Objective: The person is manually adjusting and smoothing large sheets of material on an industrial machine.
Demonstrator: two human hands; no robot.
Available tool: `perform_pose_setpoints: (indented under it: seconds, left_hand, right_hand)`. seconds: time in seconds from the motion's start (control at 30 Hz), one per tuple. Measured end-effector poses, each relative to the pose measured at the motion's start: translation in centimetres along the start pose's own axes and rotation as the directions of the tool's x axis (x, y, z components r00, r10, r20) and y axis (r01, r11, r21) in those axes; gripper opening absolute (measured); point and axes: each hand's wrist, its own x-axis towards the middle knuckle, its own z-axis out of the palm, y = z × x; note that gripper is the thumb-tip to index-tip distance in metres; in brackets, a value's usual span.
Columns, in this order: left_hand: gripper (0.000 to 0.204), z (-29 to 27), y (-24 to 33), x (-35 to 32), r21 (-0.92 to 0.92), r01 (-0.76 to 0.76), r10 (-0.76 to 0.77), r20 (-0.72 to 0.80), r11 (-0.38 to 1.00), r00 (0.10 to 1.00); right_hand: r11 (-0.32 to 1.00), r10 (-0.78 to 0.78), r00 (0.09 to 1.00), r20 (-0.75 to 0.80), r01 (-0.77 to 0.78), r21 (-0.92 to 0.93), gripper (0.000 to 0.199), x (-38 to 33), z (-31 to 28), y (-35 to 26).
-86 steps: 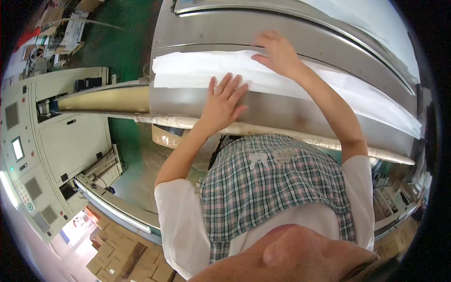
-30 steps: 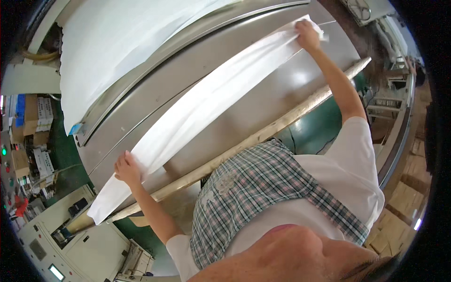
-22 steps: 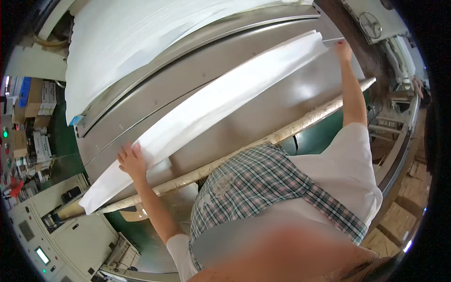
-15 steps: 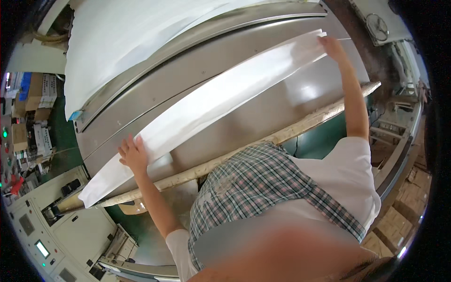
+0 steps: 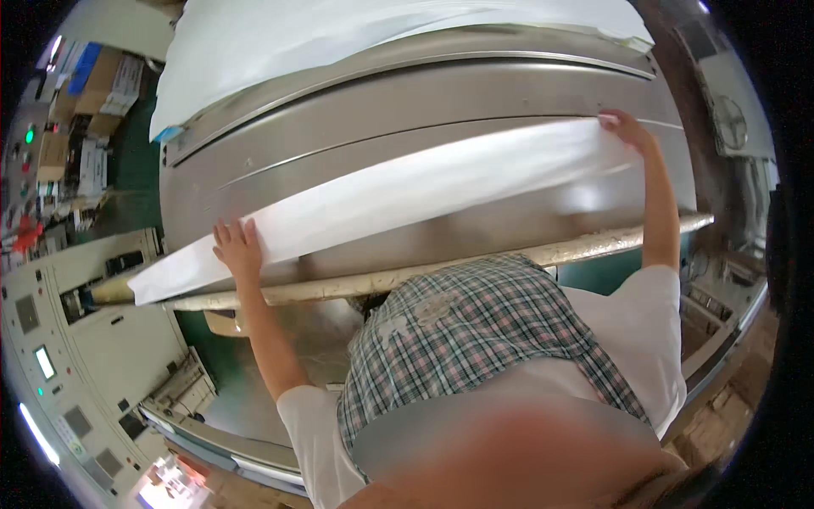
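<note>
A long white folded sheet [image 5: 424, 187] lies across the grey metal table [image 5: 390, 127]; whether it is cloth or paper I cannot tell. My left hand [image 5: 239, 246] rests on its left part with the fingers spread. At the far right end, my right hand [image 5: 626, 129] grips the sheet's upper corner between thumb and fingers. The left end of the sheet reaches past the table's near left corner.
A wrapped bar or roll [image 5: 407, 278] runs along the near edge, against my checked apron [image 5: 483, 331]. Beyond a raised metal strip [image 5: 407, 66] lies a large white sheet [image 5: 288, 42]. Control cabinets [image 5: 127, 356] stand at left, near cardboard boxes [image 5: 93, 85].
The view has turned, so the table and sheet sit more level. My right hand still grips the sheet's right end; my left hand stays spread on its left part.
</note>
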Motion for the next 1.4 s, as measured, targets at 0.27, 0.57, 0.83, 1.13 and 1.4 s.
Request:
perform_pose_setpoints:
  seconds: [0.27, 0.57, 0.83, 1.13, 1.4]
  left_hand:
    - [0.053, -0.2, 1.5, -7.1, -0.2, -0.148, 0.118, -0.156, 0.969, 0.981]
    - [0.04, -1.3, 0.0, -8.1, -0.298, -0.127, 0.026, -0.323, 0.946, 0.946]
    - [0.038, -1.3, -0.3, -8.2, -0.339, -0.243, 0.123, -0.338, 0.909, 0.933]
    - [0.035, -3.0, -2.6, -7.8, -0.617, -0.492, 0.441, -0.249, 0.614, 0.862]
    - [0.017, -2.4, -11.1, 2.1, -0.718, -0.598, 0.598, -0.317, 0.356, 0.736]
  right_hand:
    - [0.863, -0.504, 0.726, 0.467, 0.424, 0.274, 0.056, 0.2, 8.5, -2.9]
    - [0.882, -0.42, 0.526, 0.74, 0.43, 0.194, 0.055, -8.0, 18.1, -24.8]
    - [0.85, -0.471, 0.499, 0.727, 0.475, 0.225, 0.044, -11.4, 26.6, -35.9]
    - [0.767, -0.635, 0.468, 0.614, 0.479, 0.428, 0.037, -13.0, 35.6, -46.3]
    - [0.774, -0.563, 0.715, -0.414, 0.632, 0.039, 0.019, -2.2, 35.9, -45.8]
